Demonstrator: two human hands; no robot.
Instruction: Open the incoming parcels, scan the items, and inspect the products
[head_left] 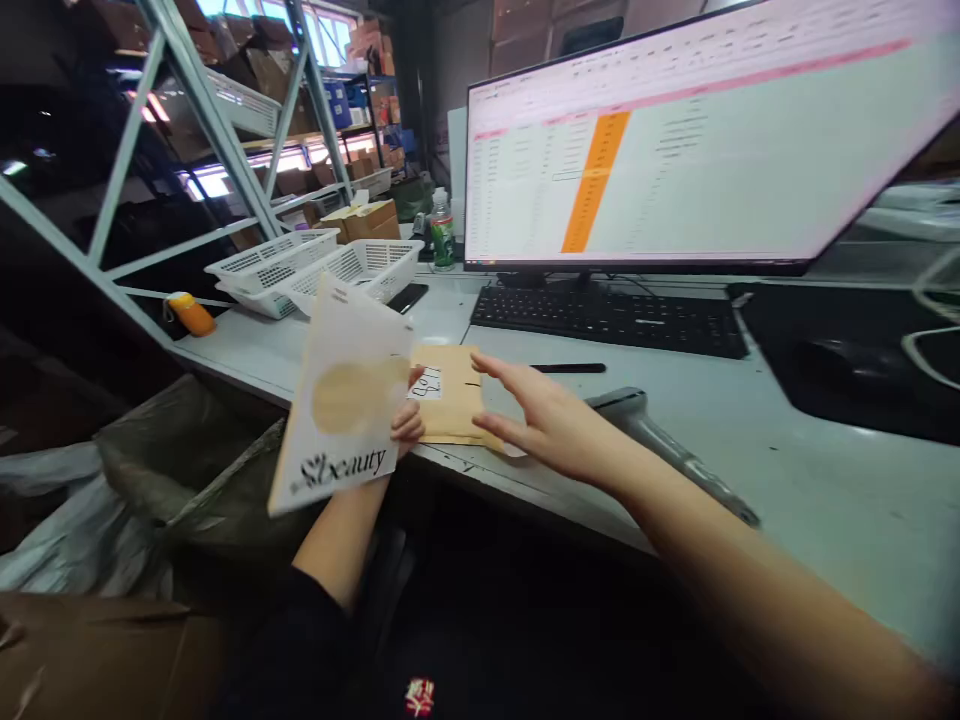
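Observation:
My left hand (407, 418) is closed on a flat white packet (343, 395) with a tan round mark and dark lettering, held upright over the desk's front edge. Behind it a tan padded envelope (452, 405) with a small white label lies flat on the grey desk (787, 470). My right hand (544, 415) hovers open just right of the envelope, fingers stretched toward it and over its right edge. A silver handled tool (660, 440) lies on the desk under my right forearm.
A large monitor (697, 140) showing a spreadsheet stands behind a black keyboard (607, 318); a black pen (570, 368) lies in front. Two white mesh baskets (315, 265), a phone (409, 296), a bottle (442, 230) and an orange object (191, 315) sit left. Metal shelving and bags fill the left side.

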